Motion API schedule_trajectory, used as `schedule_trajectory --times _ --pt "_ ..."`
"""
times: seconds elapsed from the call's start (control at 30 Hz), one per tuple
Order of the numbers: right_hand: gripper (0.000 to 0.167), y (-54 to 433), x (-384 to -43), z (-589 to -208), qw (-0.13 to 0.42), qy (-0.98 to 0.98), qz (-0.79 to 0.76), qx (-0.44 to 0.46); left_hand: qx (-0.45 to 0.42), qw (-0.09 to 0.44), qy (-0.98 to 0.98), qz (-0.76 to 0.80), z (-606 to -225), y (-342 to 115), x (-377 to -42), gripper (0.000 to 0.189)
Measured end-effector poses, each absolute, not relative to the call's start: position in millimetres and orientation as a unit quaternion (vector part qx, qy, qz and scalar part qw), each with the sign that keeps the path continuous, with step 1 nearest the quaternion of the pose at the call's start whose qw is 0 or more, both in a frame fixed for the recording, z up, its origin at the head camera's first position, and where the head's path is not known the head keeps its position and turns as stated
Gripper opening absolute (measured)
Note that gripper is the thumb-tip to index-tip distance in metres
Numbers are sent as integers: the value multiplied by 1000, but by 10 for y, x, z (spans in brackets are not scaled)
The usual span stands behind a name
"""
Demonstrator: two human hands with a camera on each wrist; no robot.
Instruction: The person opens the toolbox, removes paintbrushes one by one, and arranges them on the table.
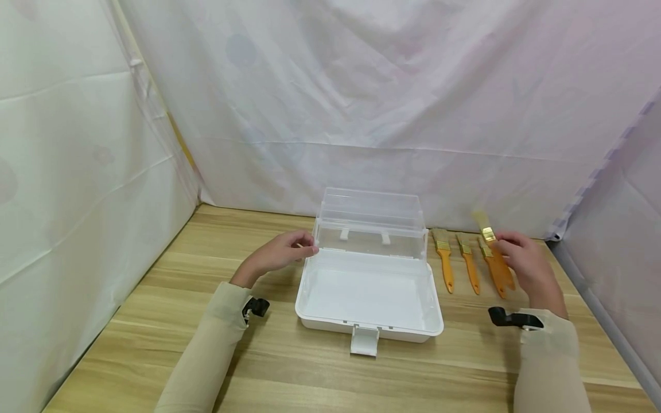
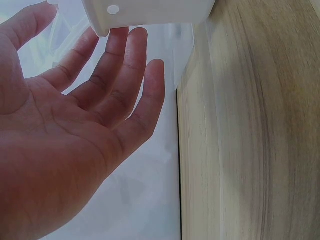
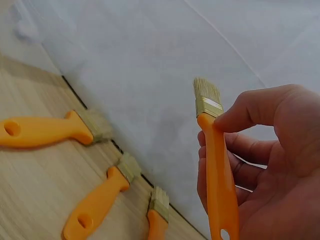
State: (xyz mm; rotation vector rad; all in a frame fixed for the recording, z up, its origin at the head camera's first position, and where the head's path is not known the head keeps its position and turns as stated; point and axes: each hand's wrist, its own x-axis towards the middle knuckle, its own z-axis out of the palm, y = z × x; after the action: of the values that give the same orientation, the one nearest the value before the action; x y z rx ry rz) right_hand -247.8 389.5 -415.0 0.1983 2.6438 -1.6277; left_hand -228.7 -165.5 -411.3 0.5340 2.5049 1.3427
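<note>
A white plastic box [image 1: 369, 287] with a clear lid [image 1: 372, 206] stands on the table, its lid raised at the back and its front latch [image 1: 364, 341] hanging down. My left hand [image 1: 284, 251] is at the box's back left corner, fingers loosely bent and fingertips against its edge. In the left wrist view part of the fingertips is hidden by the white box wall [image 2: 150, 11]. On the right, my right hand [image 1: 527, 267] pinches a paintbrush [image 3: 220, 175] by its orange handle, just below the metal band, bristles up and off the table.
Three more orange-handled paintbrushes lie in a row right of the box: a wide one [image 1: 446, 269], a middle one [image 1: 470, 269] and one [image 1: 497, 278] beside the held brush. Pale cloth [image 1: 310, 115] hangs behind and at both sides of the wooden table [image 1: 289, 373].
</note>
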Motion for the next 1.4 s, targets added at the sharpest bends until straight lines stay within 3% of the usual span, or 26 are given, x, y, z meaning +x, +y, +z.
schedule_trajectory --times 0.3,0.63,1.13,1.27,1.4 --pt "60 4119 -2449 -4277 9 845 -528 82 182 127 857 465 -4110 -1652 -2284 21" --pt "58 4382 -2415 -4444 4 835 -536 125 176 128 858 466 -4125 -1654 -2296 23" --pt "15 4633 -2411 -4577 3 812 -545 211 175 128 857 467 -4118 -1652 -2292 23" --pt "27 4645 -2438 -4594 6 820 -524 228 175 128 858 466 -4113 -1652 -2288 22" --pt "53 4640 -2475 -4621 8 839 -488 240 175 127 858 466 -4114 -1653 -2286 22"
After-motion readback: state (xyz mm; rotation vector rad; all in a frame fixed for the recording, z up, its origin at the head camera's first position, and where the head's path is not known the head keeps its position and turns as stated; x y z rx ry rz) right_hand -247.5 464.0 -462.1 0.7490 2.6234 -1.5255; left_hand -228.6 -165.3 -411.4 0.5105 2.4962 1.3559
